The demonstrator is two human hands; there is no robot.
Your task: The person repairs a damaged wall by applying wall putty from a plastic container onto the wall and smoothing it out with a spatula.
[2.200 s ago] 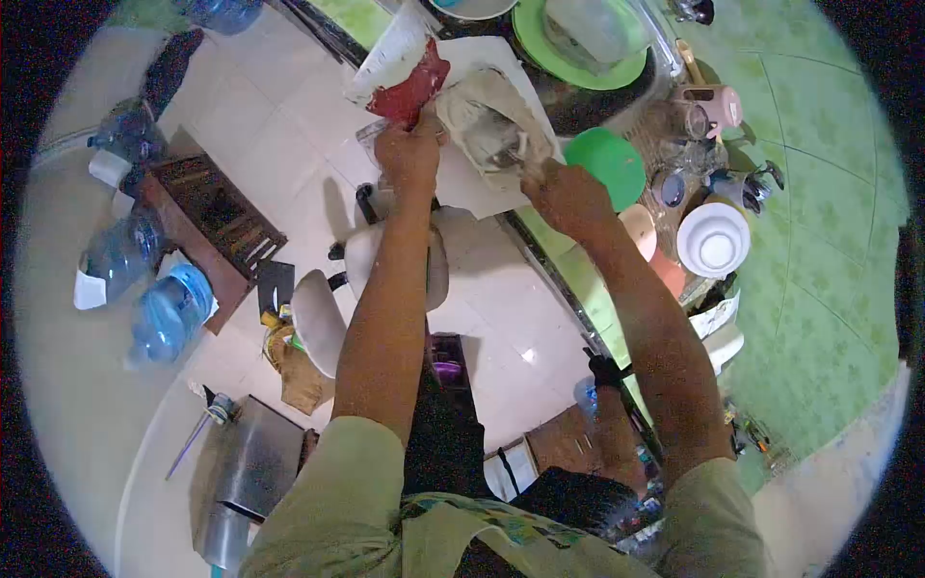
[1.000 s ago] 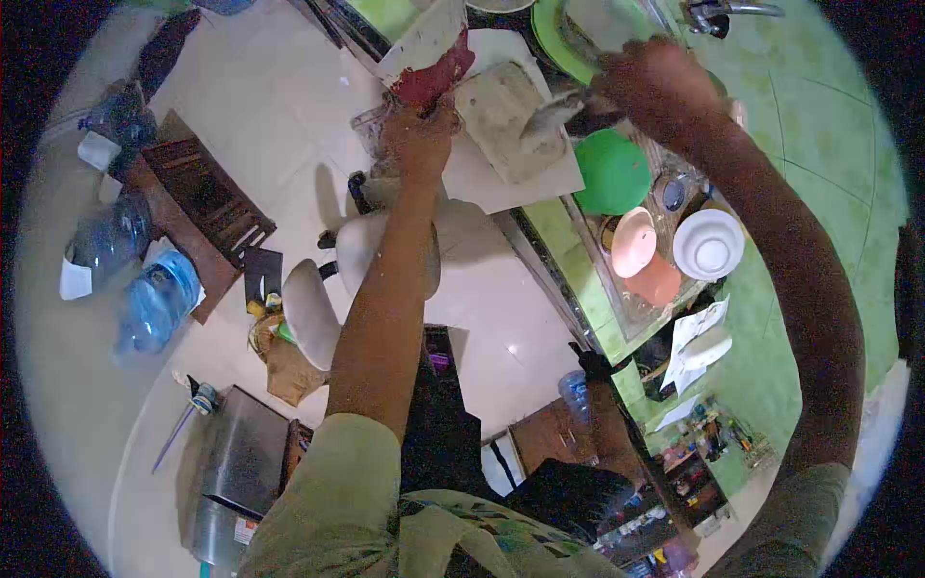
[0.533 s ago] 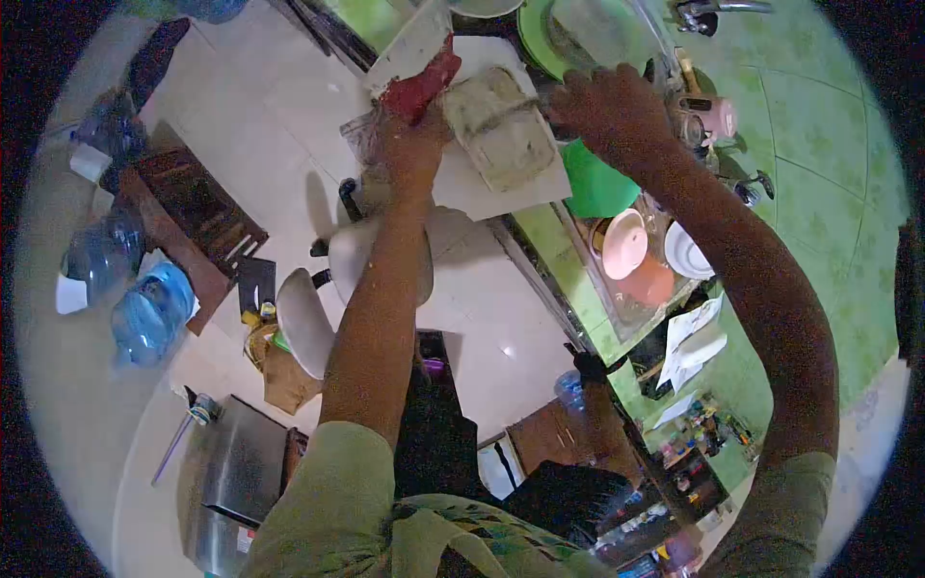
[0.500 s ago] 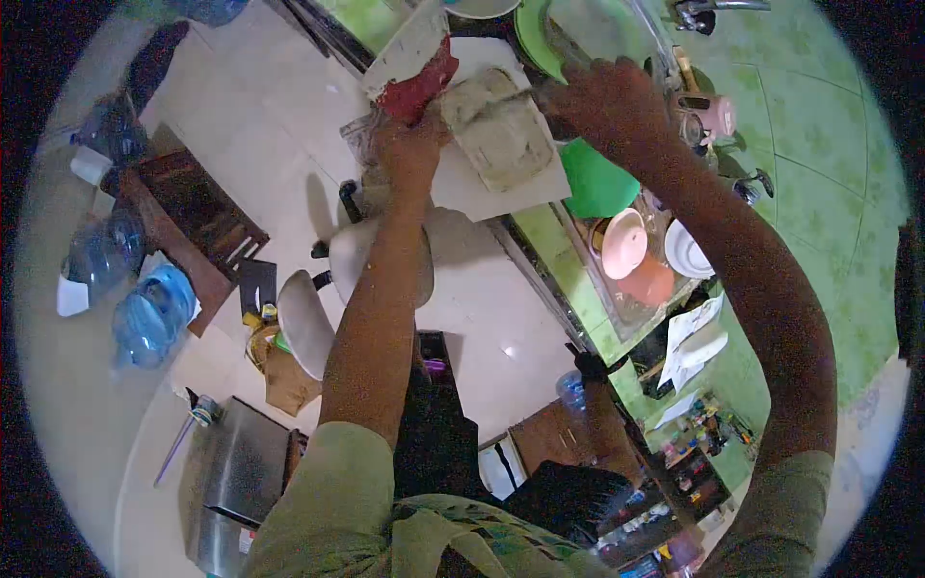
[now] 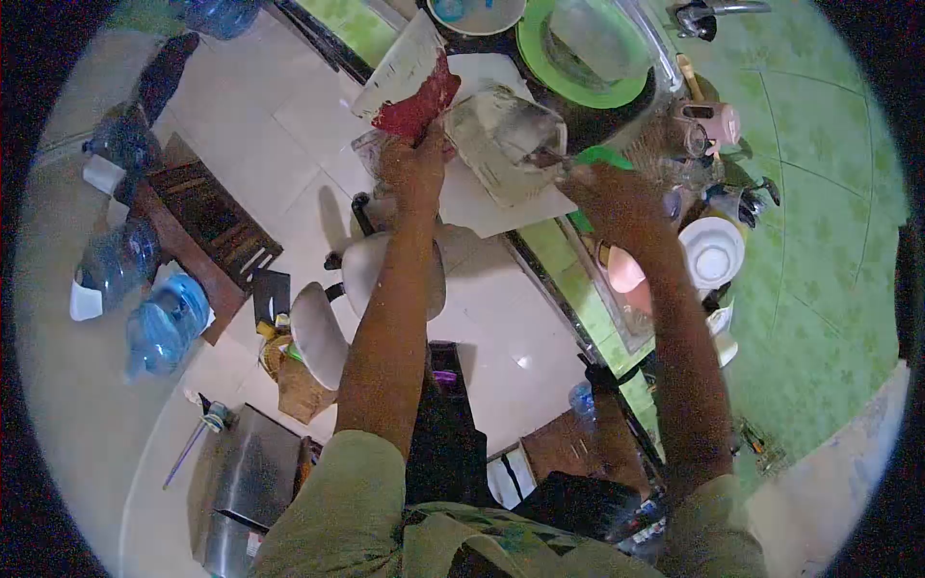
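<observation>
The left hand (image 5: 412, 166) is in the upper middle of the frame, its fingers curled around the lower end of a red-and-white piece (image 5: 420, 108) whose pale part leans toward the top edge. Right of it, a pale rectangular slab (image 5: 489, 175) (its upper part greyish and glossy) lies tilted on a white sheet (image 5: 528, 210). The right hand (image 5: 617, 193), at upper centre-right, has its fingers bunched and pinching a slim tool (image 5: 551, 159); the far end reaches over the slab's right side, but blur means I cannot tell whether it touches. The fingertips of both hands are partly hidden.

Behind the right hand shows a bit of green dish (image 5: 607, 155). A lime-green basin (image 5: 599, 96) sits near the top, right of centre, just beside a white bowl with something blue inside (image 5: 489, 29). At right stand a pink mug (image 5: 719, 123) and a white basin (image 5: 713, 254). A beige seat (image 5: 393, 276) is below the left hand, partly covered by the forearm; a blue bottle (image 5: 169, 325) lies at left.
</observation>
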